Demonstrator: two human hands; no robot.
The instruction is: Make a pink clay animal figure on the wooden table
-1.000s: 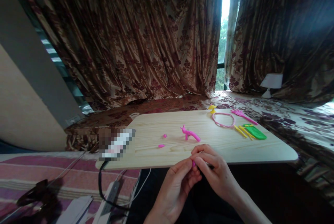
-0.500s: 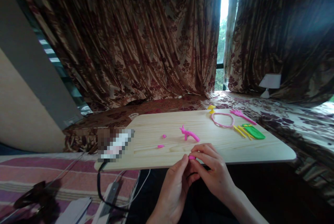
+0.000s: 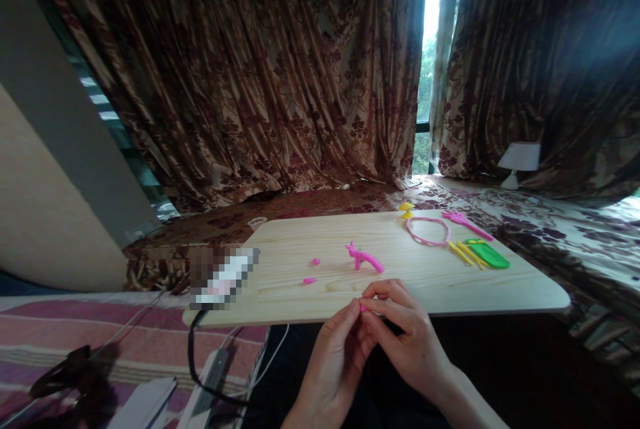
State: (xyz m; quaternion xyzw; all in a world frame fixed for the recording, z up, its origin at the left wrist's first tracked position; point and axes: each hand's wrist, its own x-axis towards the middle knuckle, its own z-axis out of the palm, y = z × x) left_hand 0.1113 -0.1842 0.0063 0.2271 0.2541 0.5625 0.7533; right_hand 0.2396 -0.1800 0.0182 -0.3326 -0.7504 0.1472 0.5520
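Observation:
A small lump of pink modelling clay (image 3: 363, 307) shows between my fingertips, mostly covered by them. My left hand (image 3: 340, 349) is closed against it from the left, thumb on top. From the right, my right hand (image 3: 407, 329) pinches the same lump between thumb and fingers. Both hands meet at the front edge of the table. Just beyond them lies a pink clay figure (image 3: 369, 259) with a long curved body and short legs. To its left are a small pink ball (image 3: 316, 261) and a short pink clay piece (image 3: 309, 281).
On the light wooden table (image 3: 290, 242), the right side holds a yellow mushroom-like piece (image 3: 407, 210), a twisted pink ring (image 3: 429, 242), a pink hand-shaped piece (image 3: 467, 223), yellow sticks (image 3: 463, 253) and a green slab (image 3: 490, 255). A blurred-out device (image 3: 225, 279) with a black cable sits left.
My right fingers have shifted slightly and closed more over the pink lump, so less of it shows. The pieces on the table lie as before.

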